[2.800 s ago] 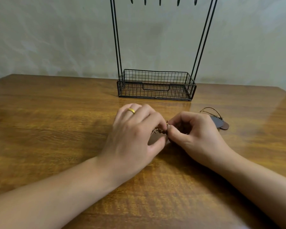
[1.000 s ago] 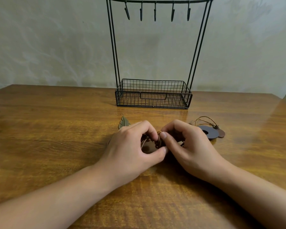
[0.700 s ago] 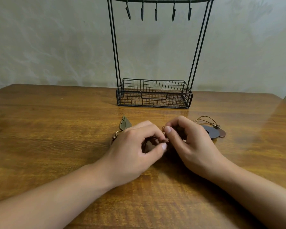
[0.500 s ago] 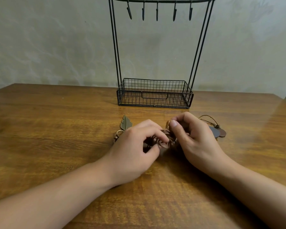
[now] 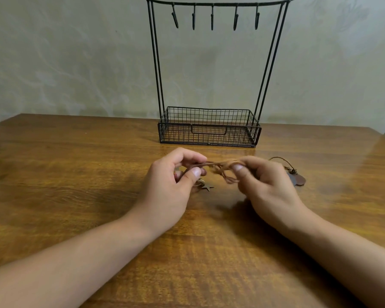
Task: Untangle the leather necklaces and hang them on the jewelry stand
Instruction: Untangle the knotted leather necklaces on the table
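The left hand (image 5: 171, 181) and right hand (image 5: 265, 185) each pinch the tangled leather necklaces (image 5: 220, 167) just above the surface (image 5: 76, 174). The fingers should draw apart gently — yanking likely tightens knots — before the jewelry stand (image 5: 209, 127) is used.

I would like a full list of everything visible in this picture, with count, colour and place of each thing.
jewelry stand: one, black wire, far side of table, five bare hooks on top bar
wire basket: one, black, foot of the stand
leather cords: tangled bundle, brown, stretched between both hands
star pendant: one, brown, below left hand
round pendants: brown and dark, on table behind right hand
table: one, brown wood
left hand: pinches cords
right hand: pinches cords
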